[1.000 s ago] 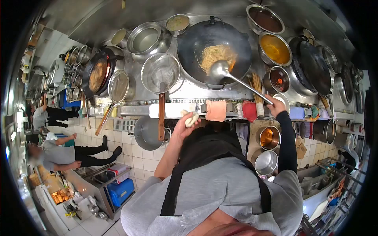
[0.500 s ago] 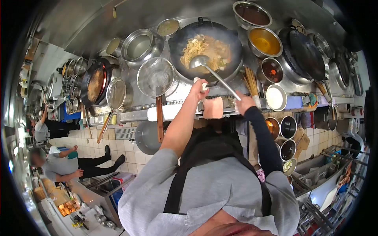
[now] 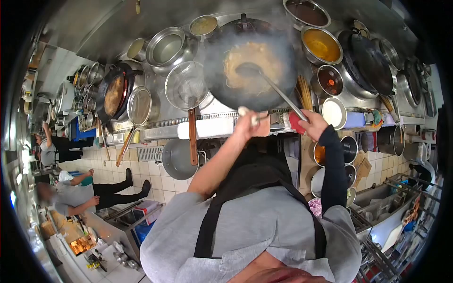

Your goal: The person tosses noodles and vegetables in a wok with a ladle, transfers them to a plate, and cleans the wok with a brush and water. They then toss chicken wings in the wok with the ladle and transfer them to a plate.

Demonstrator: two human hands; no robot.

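Observation:
A black wok (image 3: pixel 214 85) full of steaming noodles (image 3: pixel 252 53) is pulled toward me. Behind its far edge a dark curved rim shows. My left hand (image 3: pixel 246 125) is closed at the wok's near edge, around its handle with something whitish, perhaps a cloth; the grip itself is partly hidden. In my right hand (image 3: pixel 313 126) is the long metal handle of a ladle (image 3: pixel 279 92). Its bowl rests among the noodles, blurred by steam. Just below the wok, beside my left hand, a pinkish folded cloth or pad (image 3: pixel 261 129) is partly visible.
A wire strainer (image 3: pixel 181 84) with a wooden handle lies left of the wok. To the right stand a bowl of yellow liquid (image 3: pixel 322 45), a bowl of white contents (image 3: pixel 334 113) and a bamboo brush (image 3: pixel 303 89). Another wok (image 3: pixel 113 94) sits over flame at left. A co-worker (image 3: pixel 78 194) is farther left.
The wok has come nearer to me and its noodles are blurred, with thicker steam. My right hand has moved right and lower with the ladle. My left hand has shifted down and slightly right.

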